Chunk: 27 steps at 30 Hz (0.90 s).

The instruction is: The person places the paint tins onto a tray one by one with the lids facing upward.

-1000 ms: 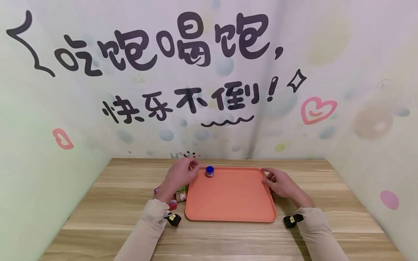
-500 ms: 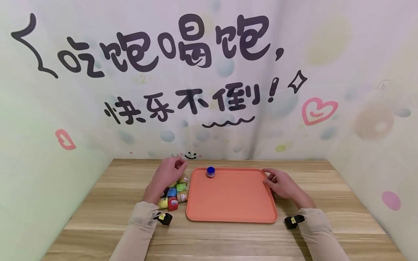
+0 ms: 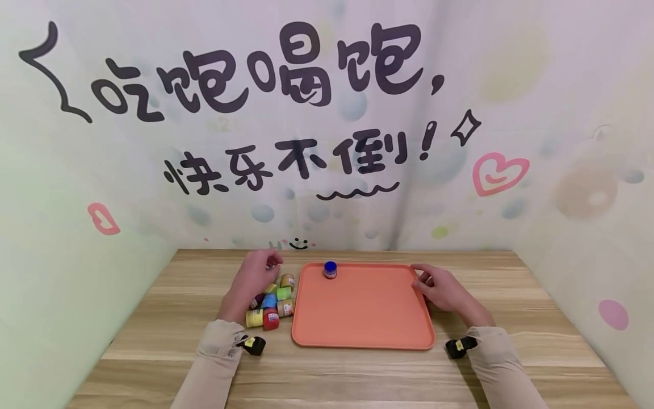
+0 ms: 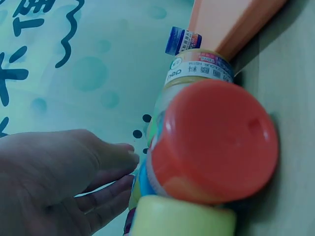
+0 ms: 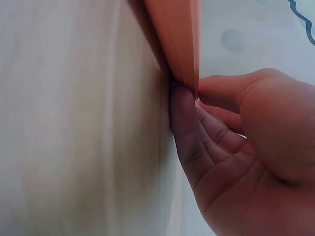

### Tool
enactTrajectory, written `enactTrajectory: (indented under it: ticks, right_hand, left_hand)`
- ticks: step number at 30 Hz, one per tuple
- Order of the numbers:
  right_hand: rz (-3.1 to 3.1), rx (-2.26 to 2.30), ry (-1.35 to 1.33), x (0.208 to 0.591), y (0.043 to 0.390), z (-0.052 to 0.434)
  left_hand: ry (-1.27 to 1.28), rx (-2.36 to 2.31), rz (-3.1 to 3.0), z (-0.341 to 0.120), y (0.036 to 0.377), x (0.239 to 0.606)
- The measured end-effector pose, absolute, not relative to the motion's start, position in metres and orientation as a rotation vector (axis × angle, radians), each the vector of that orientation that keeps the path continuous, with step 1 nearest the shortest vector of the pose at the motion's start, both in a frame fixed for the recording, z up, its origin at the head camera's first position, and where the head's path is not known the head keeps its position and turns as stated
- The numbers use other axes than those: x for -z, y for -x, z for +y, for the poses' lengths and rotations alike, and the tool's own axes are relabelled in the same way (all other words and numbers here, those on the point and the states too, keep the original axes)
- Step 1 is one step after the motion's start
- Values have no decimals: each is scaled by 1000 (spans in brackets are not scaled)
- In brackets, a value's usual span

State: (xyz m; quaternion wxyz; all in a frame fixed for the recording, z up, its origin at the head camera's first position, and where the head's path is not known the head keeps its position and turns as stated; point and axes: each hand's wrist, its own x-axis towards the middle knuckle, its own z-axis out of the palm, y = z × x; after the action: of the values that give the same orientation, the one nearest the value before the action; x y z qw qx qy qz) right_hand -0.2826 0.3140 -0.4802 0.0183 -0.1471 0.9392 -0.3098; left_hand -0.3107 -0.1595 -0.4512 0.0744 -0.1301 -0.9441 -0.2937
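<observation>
An orange tray lies on the table, and a small paint jar with a blue lid stands near its back left corner. My right hand pinches the tray's right rim between thumb and finger, as the right wrist view shows at the tray edge. To the left, my left hand hovers beside a cluster of several small jars, fingers loosely bent and holding nothing. Among them are a red jar, a yellow jar and a green jar. The left wrist view has the red lid up close.
The wooden table reaches back to a printed cloth wall with black lettering. The jar cluster sits right along the tray's left side. A black wrist camera hangs at the left cuff, another black camera at the right.
My left hand has moved left, away from the tray's back left corner and over to the jars, uncovering more of them. My right hand stays at the right rim.
</observation>
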Motion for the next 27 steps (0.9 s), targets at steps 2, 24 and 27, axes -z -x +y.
enactTrajectory:
  ticks: [2, 24, 27]
  right_hand:
    - [2919, 962, 459, 480, 283, 314]
    - [2921, 978, 453, 480, 281, 314]
    - [2921, 978, 454, 481, 282, 315]
  left_hand:
    - [386, 898, -2836, -161, 311, 452]
    - [154, 914, -2954, -169, 303, 456]
    - [147, 919, -2959, -168, 303, 455]
